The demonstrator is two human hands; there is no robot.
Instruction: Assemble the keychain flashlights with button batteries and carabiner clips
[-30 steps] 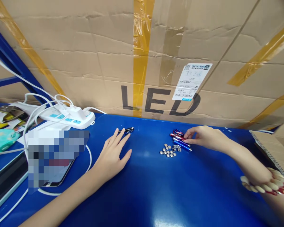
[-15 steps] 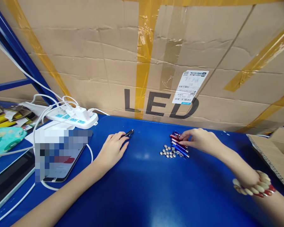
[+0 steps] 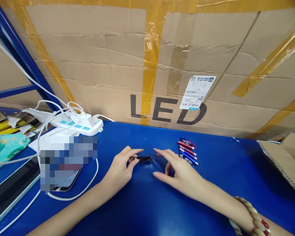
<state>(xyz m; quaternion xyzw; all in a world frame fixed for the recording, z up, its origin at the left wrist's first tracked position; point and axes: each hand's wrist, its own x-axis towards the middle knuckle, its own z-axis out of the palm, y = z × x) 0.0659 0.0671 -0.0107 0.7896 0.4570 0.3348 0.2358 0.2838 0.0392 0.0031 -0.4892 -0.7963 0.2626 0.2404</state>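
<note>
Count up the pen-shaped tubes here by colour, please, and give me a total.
Black tube, in the left hand: 1
Red tubes: 2
Blue tubes: 2
Total: 5

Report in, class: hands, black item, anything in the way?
Left hand pinches black item. Right hand open, apart from it. Coloured pens beyond right hand, not between hands.
</note>
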